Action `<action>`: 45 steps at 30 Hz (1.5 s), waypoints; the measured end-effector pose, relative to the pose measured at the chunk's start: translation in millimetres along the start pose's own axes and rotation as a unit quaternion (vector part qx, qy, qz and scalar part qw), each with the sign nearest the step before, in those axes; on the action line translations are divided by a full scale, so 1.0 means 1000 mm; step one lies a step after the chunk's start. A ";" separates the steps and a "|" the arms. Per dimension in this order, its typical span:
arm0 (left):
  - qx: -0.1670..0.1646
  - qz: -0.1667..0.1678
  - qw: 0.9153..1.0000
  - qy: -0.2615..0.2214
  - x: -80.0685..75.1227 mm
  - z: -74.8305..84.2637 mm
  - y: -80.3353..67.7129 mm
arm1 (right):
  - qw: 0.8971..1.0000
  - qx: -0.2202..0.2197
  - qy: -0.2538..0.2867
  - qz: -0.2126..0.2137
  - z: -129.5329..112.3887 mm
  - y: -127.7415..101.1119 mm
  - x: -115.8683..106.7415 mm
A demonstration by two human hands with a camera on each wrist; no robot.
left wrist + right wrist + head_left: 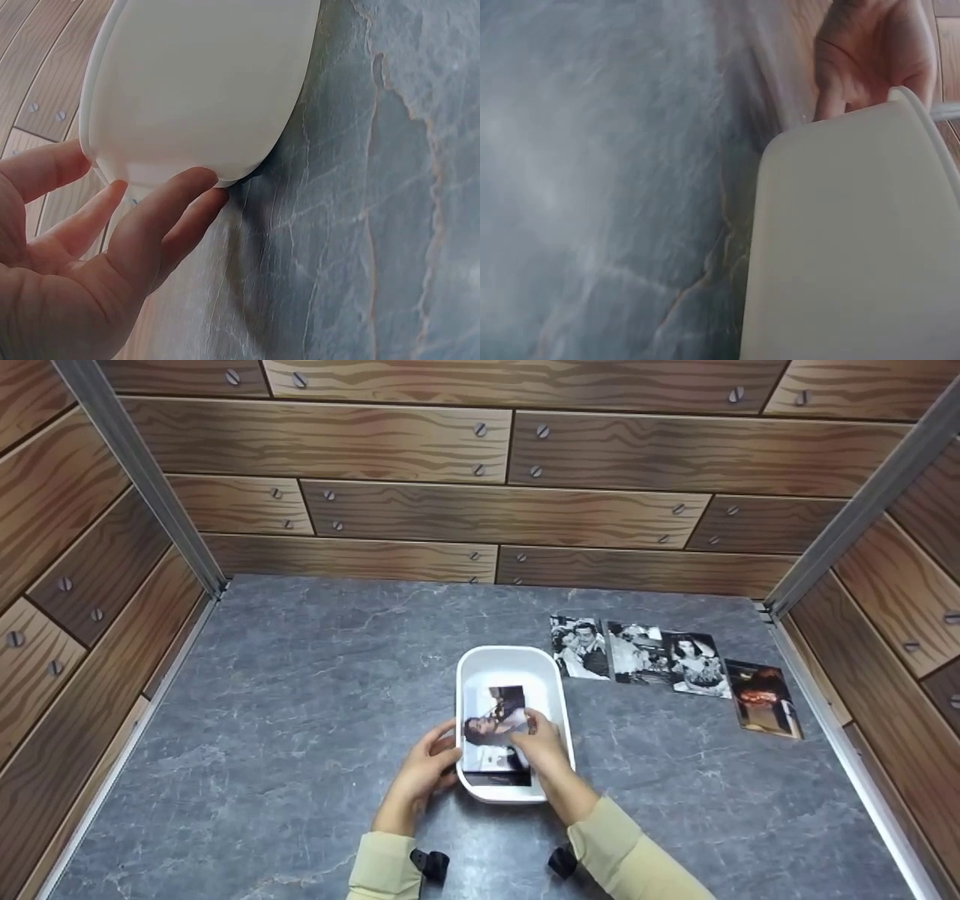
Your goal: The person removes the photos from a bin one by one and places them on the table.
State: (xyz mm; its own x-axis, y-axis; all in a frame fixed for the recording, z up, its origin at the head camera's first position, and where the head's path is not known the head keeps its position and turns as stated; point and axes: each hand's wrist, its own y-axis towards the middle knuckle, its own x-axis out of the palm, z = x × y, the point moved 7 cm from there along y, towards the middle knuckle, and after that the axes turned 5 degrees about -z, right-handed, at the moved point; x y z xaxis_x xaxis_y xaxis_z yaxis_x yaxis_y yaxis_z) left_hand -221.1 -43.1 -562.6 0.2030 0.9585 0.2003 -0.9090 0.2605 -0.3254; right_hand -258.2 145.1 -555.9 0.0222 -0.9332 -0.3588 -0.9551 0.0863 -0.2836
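Note:
A white plastic tub (512, 660) stands in the middle of the table, with photo prints lying inside. The uppermost is a colour photo (487, 729) showing a person; a darker print (499, 778) shows under its near edge. My right hand (544, 746) reaches over the tub's right side and pinches the colour photo at its right part; some fingertips are hidden. At the left, my left hand (426, 765) touches the tub's outer wall. In the left wrist view, the thumb is at the rim and the relaxed fingers (169, 206) rest against the wall.
Right of the tub, a row of prints lies on the grey marbled table: a black-and-white couple photo (580, 649), two more black-and-white photos (636, 652) (697, 664) and a colour photo (765, 699). Wood-patterned panels (420, 510) enclose the back and sides.

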 end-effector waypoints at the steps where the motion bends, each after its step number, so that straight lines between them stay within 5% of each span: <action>1: 0.001 0.000 1.000 0.000 0.000 0.000 0.000 | 1.000 -0.012 -0.010 0.011 -0.002 -0.001 -0.001; 14: 0.003 -0.005 1.000 -0.004 -0.002 0.000 0.001 | 0.993 -0.079 0.085 0.028 -0.013 -0.010 -0.007; 21: 0.009 -0.006 1.000 -0.009 -0.001 -0.001 0.002 | 0.978 -0.083 0.162 0.101 -0.020 -0.032 -0.073; 27: 0.011 -0.002 1.000 -0.013 -0.002 -0.001 0.003 | 0.965 -0.051 0.229 0.120 0.002 -0.034 -0.138; 33: 0.008 -0.005 1.000 -0.017 -0.002 0.000 0.002 | 0.970 -0.036 0.215 0.107 0.037 -0.026 -0.165; 40: 0.004 -0.003 1.000 -0.004 -0.002 0.000 0.003 | 0.990 0.008 0.131 0.050 0.065 -0.013 -0.162; 45: 0.003 0.000 1.000 -0.005 -0.002 -0.001 0.003 | 0.996 0.008 0.069 0.048 0.070 -0.004 -0.156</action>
State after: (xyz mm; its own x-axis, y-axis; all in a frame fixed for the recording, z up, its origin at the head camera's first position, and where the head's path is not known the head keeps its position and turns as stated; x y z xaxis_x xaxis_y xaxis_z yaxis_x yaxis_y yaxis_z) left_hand -224.2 -43.6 -565.0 0.1997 0.9570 0.2105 -0.9111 0.2604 -0.3194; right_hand -237.1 315.1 -561.0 -0.1107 -0.9591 -0.2604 -0.9463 0.1818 -0.2675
